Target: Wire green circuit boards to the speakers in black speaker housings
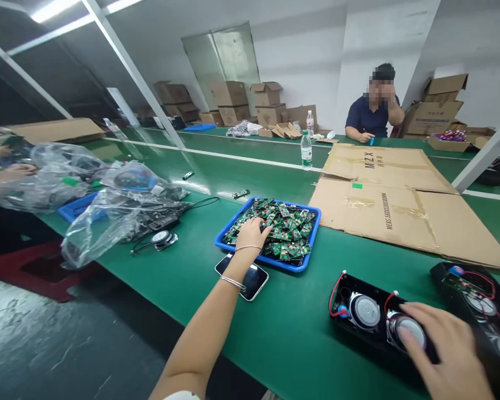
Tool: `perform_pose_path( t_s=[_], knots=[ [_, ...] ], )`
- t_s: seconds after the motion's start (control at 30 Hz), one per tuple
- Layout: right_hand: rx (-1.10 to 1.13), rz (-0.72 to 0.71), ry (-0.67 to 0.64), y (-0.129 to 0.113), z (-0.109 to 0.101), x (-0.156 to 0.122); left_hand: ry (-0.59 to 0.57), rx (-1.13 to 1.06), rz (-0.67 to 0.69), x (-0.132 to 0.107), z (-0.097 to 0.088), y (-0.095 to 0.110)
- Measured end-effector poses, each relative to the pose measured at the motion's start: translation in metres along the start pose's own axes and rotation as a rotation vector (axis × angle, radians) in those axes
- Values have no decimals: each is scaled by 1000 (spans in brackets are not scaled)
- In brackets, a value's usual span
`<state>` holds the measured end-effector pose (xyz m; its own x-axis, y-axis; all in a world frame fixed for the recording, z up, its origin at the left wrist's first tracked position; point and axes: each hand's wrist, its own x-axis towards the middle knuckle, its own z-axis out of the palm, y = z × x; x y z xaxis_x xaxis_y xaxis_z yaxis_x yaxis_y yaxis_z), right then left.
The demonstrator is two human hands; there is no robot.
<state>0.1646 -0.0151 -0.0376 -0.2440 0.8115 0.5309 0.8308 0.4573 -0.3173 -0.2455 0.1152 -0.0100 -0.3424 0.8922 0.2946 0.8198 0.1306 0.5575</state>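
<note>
My left hand (251,232) reaches into a blue tray (220,243) heaped with small green circuit boards (289,233). Its thumb stands apart from the fingers. The fingertips are down among the boards, partly hidden, and I see no board clearly held. My right hand (445,339) grips the right end of a black speaker box (375,333), thumb over one speaker and fingers across the far edge. Inside the open box are two round speakers (365,311), red and black wires and a blue-wrapped part. A phone (250,278) lies under my left forearm, against the tray.
Another open speaker box (466,289) lies at far right. Flattened cardboard (400,205) covers the table beyond. To the left are plastic bags (104,222) of parts and a loose speaker (163,239). A bottle (306,150) stands behind; a co-worker (375,108) sits opposite, another person's hands (8,172) work at left.
</note>
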Motion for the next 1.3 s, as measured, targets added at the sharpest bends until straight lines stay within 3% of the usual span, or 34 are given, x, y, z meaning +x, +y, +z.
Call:
perform_pose_path(
  t_s=[0.13,0.23,0.33,0.47,0.6,0.7,0.77,0.83,0.9,1.03,1.3],
  knots=[
    [-13,-191,-97,-49,32,16,-17,-37,-119,3,3,-2],
    [-38,-159,-171,-62,46,23,-40,-149,-183,3,-5,-5],
    [78,-79,-299,-69,50,34,-37,-343,-224,-7,-18,-6],
    [269,89,-416,-79,48,46,-67,-703,-238,-44,-24,4],
    [454,200,-461,-82,43,49,-128,-982,-243,-91,-10,25],
    [490,254,-359,-77,33,48,-88,-1053,-239,-119,2,41],
    [385,253,-139,-75,21,49,-62,-995,-132,-133,4,50],
    [230,183,87,-76,7,51,-58,-851,86,-143,2,59],
    [162,39,168,-82,-4,54,-65,-705,334,-151,-2,69],
    [253,-187,10,-95,-10,60,-114,-652,609,-160,-9,90],
    [297,-187,-83,-99,3,60,-201,-775,661,-170,-14,106]
  ],
)
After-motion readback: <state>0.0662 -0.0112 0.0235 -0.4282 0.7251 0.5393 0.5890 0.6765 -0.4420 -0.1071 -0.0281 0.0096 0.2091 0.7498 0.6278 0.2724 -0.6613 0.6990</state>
